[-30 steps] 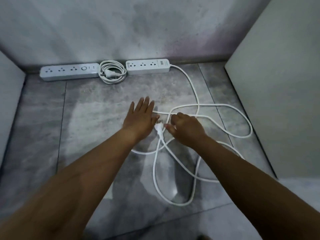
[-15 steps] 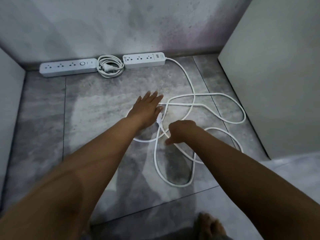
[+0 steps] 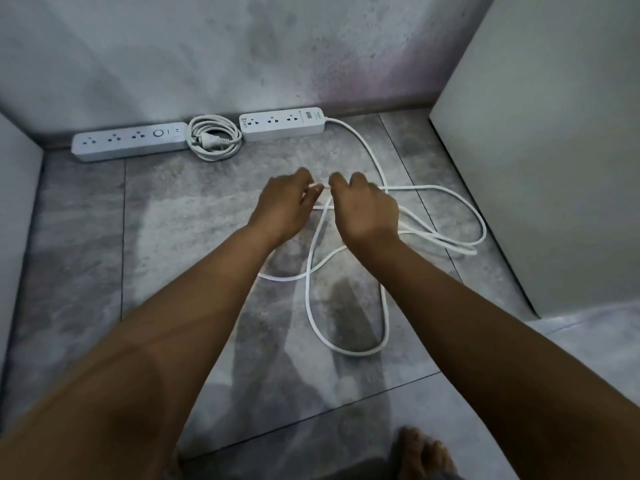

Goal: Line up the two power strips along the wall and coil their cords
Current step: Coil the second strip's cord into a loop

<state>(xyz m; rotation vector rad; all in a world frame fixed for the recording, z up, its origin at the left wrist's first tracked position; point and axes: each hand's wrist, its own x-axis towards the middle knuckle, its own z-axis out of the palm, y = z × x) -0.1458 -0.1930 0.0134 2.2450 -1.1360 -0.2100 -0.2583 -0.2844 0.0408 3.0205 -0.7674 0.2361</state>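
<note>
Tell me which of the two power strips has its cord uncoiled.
The right-hand strip: its loose cord sprawls in loops across the floor. The left strip has its coiled cord lying between the two.

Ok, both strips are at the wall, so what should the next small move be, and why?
Probably gather a first loop of the loose cord into the left hand. It and the right hand pinch the cord's end; the left strip has its coil done, while the right strip's cord sprawls on the floor.
</note>
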